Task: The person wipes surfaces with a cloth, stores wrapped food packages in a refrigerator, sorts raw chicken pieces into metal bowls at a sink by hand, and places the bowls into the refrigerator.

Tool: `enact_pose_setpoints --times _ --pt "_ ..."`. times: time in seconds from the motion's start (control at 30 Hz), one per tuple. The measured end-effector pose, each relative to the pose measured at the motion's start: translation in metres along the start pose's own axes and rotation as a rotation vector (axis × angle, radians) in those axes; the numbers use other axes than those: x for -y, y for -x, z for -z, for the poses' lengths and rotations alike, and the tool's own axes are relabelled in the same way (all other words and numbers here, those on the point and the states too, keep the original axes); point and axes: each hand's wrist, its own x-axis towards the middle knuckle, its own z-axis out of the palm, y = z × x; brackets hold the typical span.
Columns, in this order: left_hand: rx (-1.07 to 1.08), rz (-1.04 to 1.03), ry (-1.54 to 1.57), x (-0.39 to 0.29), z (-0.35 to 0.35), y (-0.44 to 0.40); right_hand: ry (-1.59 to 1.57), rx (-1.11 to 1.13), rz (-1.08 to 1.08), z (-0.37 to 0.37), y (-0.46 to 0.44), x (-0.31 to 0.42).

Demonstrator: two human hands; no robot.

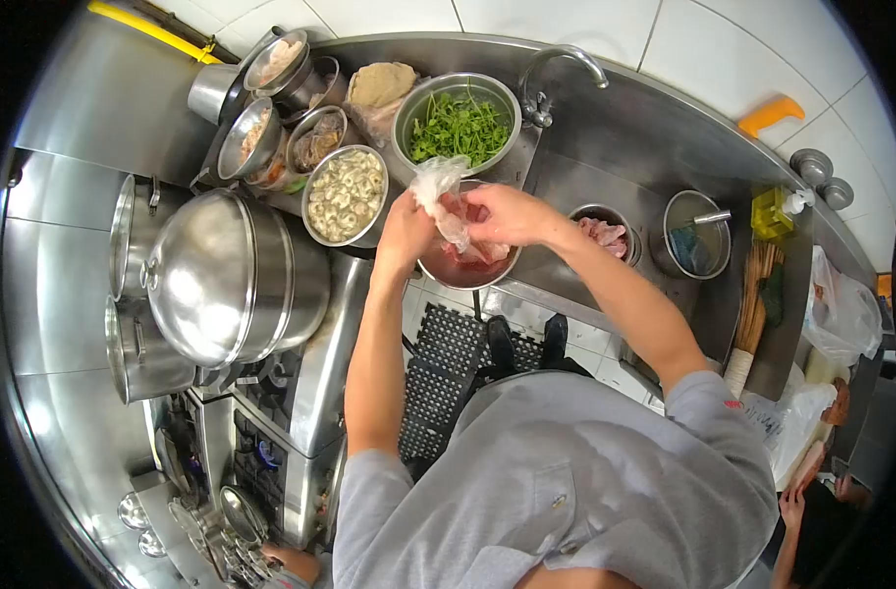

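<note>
In front of me, both hands are on a clear plastic bag that bunches up above a metal bowl. My left hand is closed on the bag's left side. My right hand curls its fingers around the bag's right side. Reddish raw meat shows in the bowl under the hands, though the hands and bag partly hide it. Just beyond stands a metal bowl of green leafy herbs. To the left is a bowl of small, pale, rounded pieces.
A sink with a faucet holds a pot of raw meat pieces and another metal pot. At left, a large domed pot stands by the stove, where a blue flame burns. Other people's hands show at the lower edges.
</note>
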Motion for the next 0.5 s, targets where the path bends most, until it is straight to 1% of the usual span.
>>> enact_pose_setpoints --times 0.03,0.07,0.17,0.2,0.3,0.33,0.43,0.47,0.5 --pt "-0.015 0.026 0.086 -0.003 -0.004 -0.003 0.106 -0.052 0.07 -0.004 0.006 0.005" --pt "-0.068 0.026 0.122 -0.004 -0.007 -0.008 0.074 -0.091 0.084 -0.008 0.015 0.013" --pt "-0.077 0.152 0.476 0.005 0.0 -0.028 0.286 -0.099 -0.161 -0.024 0.008 -0.004" --pt "-0.009 0.069 0.541 0.003 0.005 -0.028 0.224 -0.253 -0.068 -0.028 0.006 -0.01" --pt "-0.059 0.063 0.462 -0.011 0.009 -0.015 0.186 -0.275 0.038 -0.016 -0.001 -0.019" --pt "-0.008 0.032 0.3 -0.01 0.014 -0.011 0.084 -0.361 0.068 -0.015 -0.002 -0.017" --pt "0.294 -0.145 0.001 -0.016 0.018 0.0 -0.06 -0.447 -0.081 -0.011 -0.007 -0.007" --pt "0.251 -0.428 -0.294 -0.014 0.015 -0.002 -0.152 -0.471 -0.043 -0.008 -0.006 0.004" --pt "0.29 -0.335 -0.232 -0.023 0.011 0.002 -0.152 -0.464 -0.078 -0.007 -0.008 0.01"
